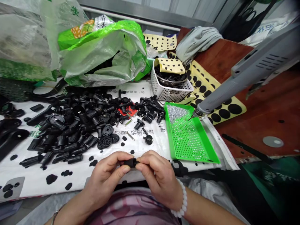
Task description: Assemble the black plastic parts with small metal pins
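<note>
Near the front edge of the table, my left hand (109,172) pinches a short black plastic cylinder (130,162) between thumb and fingers. My right hand (157,178) is closed at the cylinder's right end, its thumb and fingertips pinching a small dark piece that they mostly hide. Beyond my hands lies a big heap of black plastic parts (79,122), with tubes, round discs and stemmed caps mixed together. A black part with a stem and round base (148,139) lies apart from the heap. Close by is a thin metal strip (130,135).
A green tray (208,147) of small silvery pieces sits on the right, under the tip of a grey powered screwdriver (217,87). Behind it stand a white basket (161,87) and yellow sheets of black dots (222,104). Green and clear plastic bags (100,59) fill the back left.
</note>
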Demonstrator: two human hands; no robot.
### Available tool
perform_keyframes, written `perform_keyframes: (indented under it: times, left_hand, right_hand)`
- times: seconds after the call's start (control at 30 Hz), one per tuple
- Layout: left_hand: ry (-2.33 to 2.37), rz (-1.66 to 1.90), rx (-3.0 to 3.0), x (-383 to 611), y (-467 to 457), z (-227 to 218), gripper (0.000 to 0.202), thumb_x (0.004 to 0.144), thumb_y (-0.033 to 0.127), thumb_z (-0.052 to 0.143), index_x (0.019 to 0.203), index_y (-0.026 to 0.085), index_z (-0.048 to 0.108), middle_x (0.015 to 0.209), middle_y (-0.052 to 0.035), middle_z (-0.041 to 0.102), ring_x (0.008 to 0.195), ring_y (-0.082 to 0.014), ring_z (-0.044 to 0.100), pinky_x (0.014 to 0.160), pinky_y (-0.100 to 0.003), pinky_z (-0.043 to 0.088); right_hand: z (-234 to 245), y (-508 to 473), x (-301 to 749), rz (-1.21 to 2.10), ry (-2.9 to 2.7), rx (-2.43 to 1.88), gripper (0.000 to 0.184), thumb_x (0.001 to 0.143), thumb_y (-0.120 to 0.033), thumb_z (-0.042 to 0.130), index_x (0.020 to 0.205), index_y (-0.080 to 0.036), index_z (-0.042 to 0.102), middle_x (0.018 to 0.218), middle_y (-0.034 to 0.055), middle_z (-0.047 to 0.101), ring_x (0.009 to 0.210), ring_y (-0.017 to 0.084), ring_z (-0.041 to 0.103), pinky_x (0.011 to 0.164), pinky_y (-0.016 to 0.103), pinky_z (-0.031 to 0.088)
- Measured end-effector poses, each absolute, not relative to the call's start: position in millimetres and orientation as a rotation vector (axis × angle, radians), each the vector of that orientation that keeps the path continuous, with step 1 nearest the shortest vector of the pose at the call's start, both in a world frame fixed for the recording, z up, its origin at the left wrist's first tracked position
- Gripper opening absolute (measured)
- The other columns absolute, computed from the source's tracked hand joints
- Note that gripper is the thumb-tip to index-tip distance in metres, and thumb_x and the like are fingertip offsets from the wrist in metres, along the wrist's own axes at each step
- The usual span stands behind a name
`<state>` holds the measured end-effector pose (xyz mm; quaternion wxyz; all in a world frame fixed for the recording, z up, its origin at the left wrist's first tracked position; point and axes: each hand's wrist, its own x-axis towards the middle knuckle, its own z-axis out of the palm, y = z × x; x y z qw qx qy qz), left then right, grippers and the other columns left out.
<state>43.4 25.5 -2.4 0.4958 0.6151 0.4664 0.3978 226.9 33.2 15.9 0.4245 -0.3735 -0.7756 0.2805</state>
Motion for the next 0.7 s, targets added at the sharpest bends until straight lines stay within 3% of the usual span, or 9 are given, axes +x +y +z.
perform_keyframes:
  times: [0.07, 0.13, 0.23, 0.37, 0.7]
  left_hand:
    - [1.066, 0.937, 1.238, 44, 27, 2, 0.014, 0.084, 0.028, 0.059, 0.095, 0.02, 0.065, 0.085, -0.0018, 0.069, 0.075, -0.0139, 0.062, 0.07, -0.023, 0.051]
    - [1.016, 0.92, 1.08, 44, 28, 4, 0.016, 0.082, 0.03, 0.062, 0.093, 0.019, 0.066, 0.08, -0.0012, 0.068, 0.07, -0.0126, 0.06, 0.067, -0.022, 0.049]
    - [0.974, 0.902, 1.002, 43, 29, 5, 0.018, 0.081, 0.032, 0.064, 0.092, 0.018, 0.066, 0.075, -0.0009, 0.065, 0.067, -0.0122, 0.058, 0.066, -0.023, 0.047]
    - [0.98, 0.877, 1.019, 44, 29, 6, 0.021, 0.079, 0.034, 0.065, 0.093, 0.017, 0.067, 0.073, -0.0012, 0.065, 0.066, -0.0127, 0.057, 0.065, -0.023, 0.047]
    - [1.045, 0.846, 1.066, 44, 28, 7, 0.021, 0.08, 0.033, 0.064, 0.093, 0.018, 0.067, 0.074, -0.0017, 0.065, 0.068, -0.0129, 0.057, 0.065, -0.022, 0.046]
  right_hand:
    - [19, 35, 228, 0.722, -1.915, -0.905, 0.008, 0.09, -0.019, 0.054, 0.094, -0.016, 0.06, 0.075, 0.0039, 0.061, 0.066, 0.014, 0.057, 0.058, 0.025, 0.047]
    - [23, 37, 231, 0.715, -1.885, -0.905, 0.016, 0.088, -0.025, 0.058, 0.102, -0.018, 0.058, 0.079, 0.0036, 0.061, 0.062, 0.013, 0.054, 0.056, 0.024, 0.048]
    - [30, 38, 236, 0.683, -1.897, -0.867, 0.023, 0.088, -0.02, 0.057, 0.111, -0.018, 0.055, 0.088, 0.0061, 0.062, 0.069, 0.014, 0.057, 0.06, 0.026, 0.051]
    - [35, 40, 239, 0.617, -2.074, -0.797, 0.022, 0.088, -0.01, 0.05, 0.108, -0.016, 0.058, 0.091, 0.0081, 0.063, 0.082, 0.016, 0.06, 0.07, 0.028, 0.052]
    - [32, 42, 240, 0.527, -2.138, -0.845, 0.014, 0.09, -0.011, 0.048, 0.1, -0.015, 0.057, 0.082, 0.0074, 0.064, 0.075, 0.017, 0.06, 0.064, 0.027, 0.052]
